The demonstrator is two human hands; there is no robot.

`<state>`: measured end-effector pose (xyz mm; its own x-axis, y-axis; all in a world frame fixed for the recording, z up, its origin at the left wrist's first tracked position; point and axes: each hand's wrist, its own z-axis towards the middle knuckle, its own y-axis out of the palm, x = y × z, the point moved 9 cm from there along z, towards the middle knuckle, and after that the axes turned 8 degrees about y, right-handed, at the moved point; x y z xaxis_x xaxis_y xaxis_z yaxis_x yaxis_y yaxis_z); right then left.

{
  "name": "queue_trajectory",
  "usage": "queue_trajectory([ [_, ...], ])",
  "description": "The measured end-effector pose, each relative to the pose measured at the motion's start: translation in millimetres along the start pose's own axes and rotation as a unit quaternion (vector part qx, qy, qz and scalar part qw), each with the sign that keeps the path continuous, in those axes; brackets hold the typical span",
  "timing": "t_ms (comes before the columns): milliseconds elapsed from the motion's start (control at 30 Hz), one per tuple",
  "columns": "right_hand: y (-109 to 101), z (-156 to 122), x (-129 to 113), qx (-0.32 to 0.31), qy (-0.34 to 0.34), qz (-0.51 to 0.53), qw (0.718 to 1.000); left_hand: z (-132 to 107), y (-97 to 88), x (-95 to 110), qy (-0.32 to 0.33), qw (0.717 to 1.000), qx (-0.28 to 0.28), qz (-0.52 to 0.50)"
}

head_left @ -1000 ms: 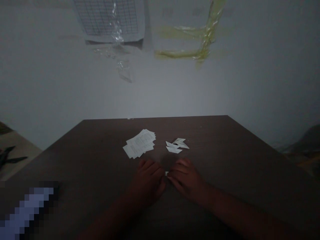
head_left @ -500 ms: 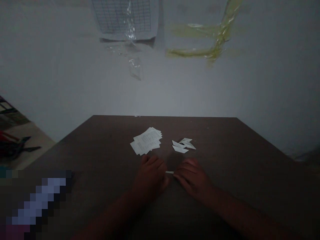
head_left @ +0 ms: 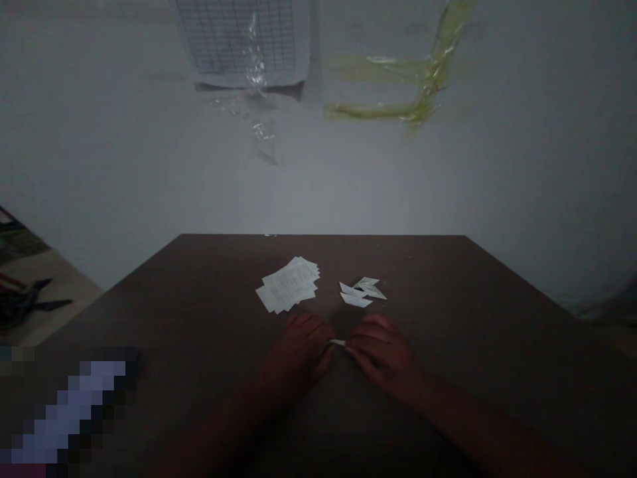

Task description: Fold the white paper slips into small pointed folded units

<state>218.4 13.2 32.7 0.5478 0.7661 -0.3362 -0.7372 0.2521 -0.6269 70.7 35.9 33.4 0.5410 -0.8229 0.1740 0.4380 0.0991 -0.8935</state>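
Between my two hands a small strip of white paper (head_left: 338, 342) shows, pinched at both ends; most of it is hidden by the fingers. My left hand (head_left: 307, 345) is closed on its left end, fingers curled over. The right end sits in the closed fingers of my right hand (head_left: 381, 346). Just beyond my left hand lies a fanned stack of printed paper slips (head_left: 288, 285). Past my right hand rest several folded paper pieces (head_left: 355, 300) with pointed ends, loosely overlapping.
The dark brown table (head_left: 209, 265) meets a pale wall (head_left: 388, 179) at its back edge. A sheet with a printed grid (head_left: 239, 40) and yellowed tape (head_left: 371, 111) are stuck on the wall. A blurred-out patch (head_left: 64, 411) covers the lower left. Dark and red items (head_left: 30, 299) lie beyond the table's left side.
The view has shifted slightly. Both hands stay on the paper strip; my left fingers have shifted a little, and the visible part of the strip looks more tapered.
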Motion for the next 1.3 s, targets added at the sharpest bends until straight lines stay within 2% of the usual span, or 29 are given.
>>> queue_trajectory([
  [167,0,2,-2,0.017,0.015,-0.021,1.000,-1,7.7,9,0.032,0.999,-0.011,0.013],
  [333,2,2,-6,0.022,0.007,-0.021,1.000,-1,9.4,19,0.051,0.998,0.006,0.026],
  [500,-7,3,20,0.048,0.058,-0.055,0.996,-3,-3.6,18,0.065,0.996,0.055,0.013],
  [633,-12,4,32,0.041,0.086,-0.042,0.995,-5,-7.8,6,0.039,0.998,0.049,0.028],
  [867,0,4,0,0.011,0.019,-0.022,1.000,-3,3.6,12,0.041,0.998,0.023,0.032],
  [967,4,4,-3,0.007,0.009,-0.015,1.000,-2,7.7,17,0.042,0.999,0.004,0.024],
  [1133,3,3,18,0.000,0.055,-0.021,0.998,-4,8.0,14,0.061,0.997,0.005,0.037],
  [1300,-6,1,36,0.015,0.089,-0.014,0.996,-4,2.7,2,0.028,0.999,0.009,0.030],
])
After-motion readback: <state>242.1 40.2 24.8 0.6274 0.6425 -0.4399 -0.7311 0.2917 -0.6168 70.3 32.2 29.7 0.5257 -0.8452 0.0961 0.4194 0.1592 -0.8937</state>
